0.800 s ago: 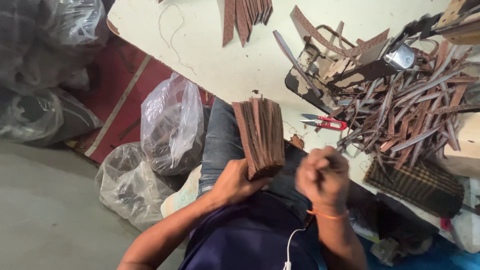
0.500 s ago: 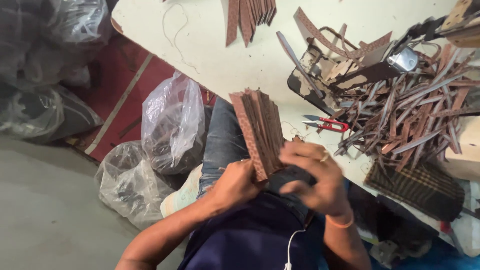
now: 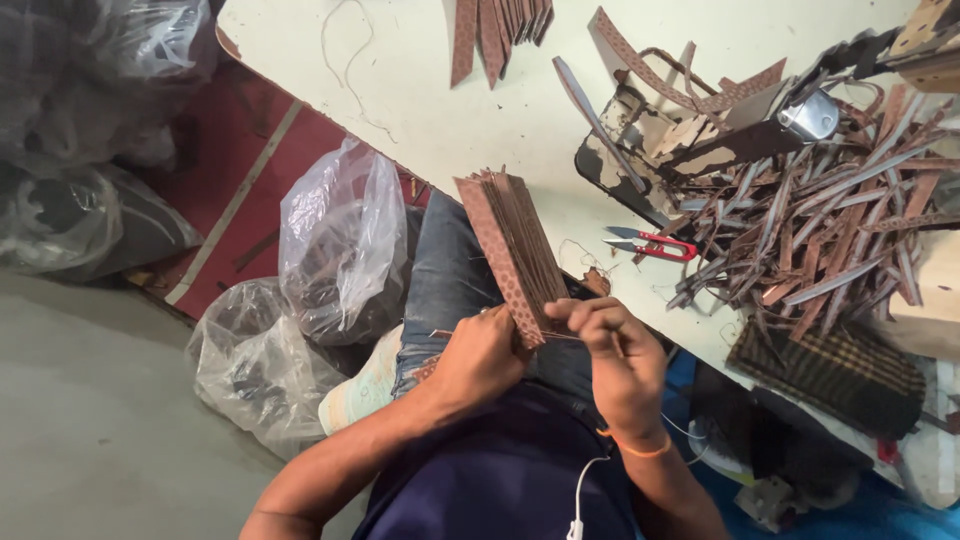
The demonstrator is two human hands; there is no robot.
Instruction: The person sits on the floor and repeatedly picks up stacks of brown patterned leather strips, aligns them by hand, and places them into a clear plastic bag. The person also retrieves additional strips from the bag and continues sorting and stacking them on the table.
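Your left hand (image 3: 480,355) grip is clamped on bundle of brown strips (image 3: 515,250), held upright. Right hand (image 3: 615,350) fingers pinched on bundle's lower edge. Red snips (image 3: 655,243) on desk (image 3: 420,110) nearby.

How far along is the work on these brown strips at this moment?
Looks done: a fanned row of strips lies at the table's far edge. In hand: the left hand grips a stack of brown strips; the right hand pinches its lower end. Left: a loose heap of strips beside red snips.
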